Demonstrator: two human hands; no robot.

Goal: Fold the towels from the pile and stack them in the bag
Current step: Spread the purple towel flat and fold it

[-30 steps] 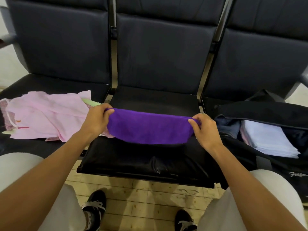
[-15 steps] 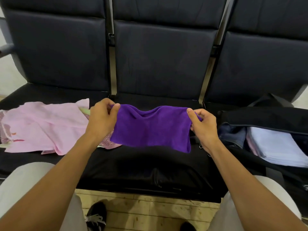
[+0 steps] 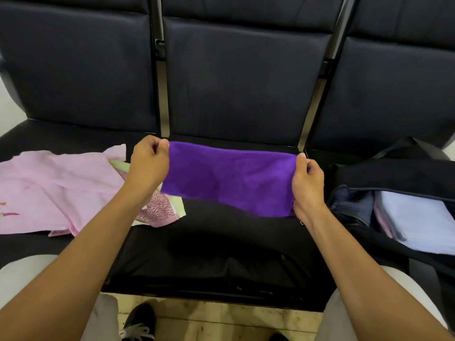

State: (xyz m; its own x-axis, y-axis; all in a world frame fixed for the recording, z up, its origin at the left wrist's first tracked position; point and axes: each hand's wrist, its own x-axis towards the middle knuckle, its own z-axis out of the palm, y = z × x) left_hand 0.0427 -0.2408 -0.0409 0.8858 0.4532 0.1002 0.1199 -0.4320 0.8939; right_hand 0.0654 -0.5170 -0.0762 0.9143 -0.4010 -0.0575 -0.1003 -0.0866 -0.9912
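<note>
Purple towel (image 3: 229,178) pulled taut between both hands above the middle black seat (image 3: 216,254).
Left hand (image 3: 147,163) and right hand (image 3: 306,183) pinch its top corners, fingers clamped on cloth. No readable writing. Sagged half a second ago, now flat and lifted. Pink pile (image 3: 56,188) left, bag (image 3: 394,193) right holding folded pale towels (image 3: 418,222).

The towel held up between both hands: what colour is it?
Solid purple towel, clearest in the head view.
</note>
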